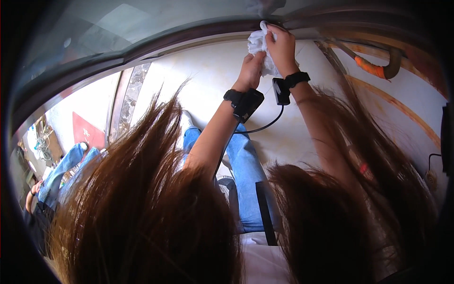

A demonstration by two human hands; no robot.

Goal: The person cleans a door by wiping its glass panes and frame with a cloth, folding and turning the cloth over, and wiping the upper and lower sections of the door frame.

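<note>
A crumpled white cloth is bunched between my two hands, close to the dark lower frame of a glass panel. My left hand grips its lower part, thumb pointing up. Higher and to the right, my right hand pinches the top of the cloth between thumb and fingers. A loose fold hangs down between the wrists. Whether the cloth touches the frame is hard to tell. Faint reflections show in the glass above my hands.
A curved handle wrapped in orange is at the right. Black wrist devices joined by a cable are strapped to my forearms. Pale floor lies below. At far left a person in jeans sits near a red mat. My hair covers much of the view.
</note>
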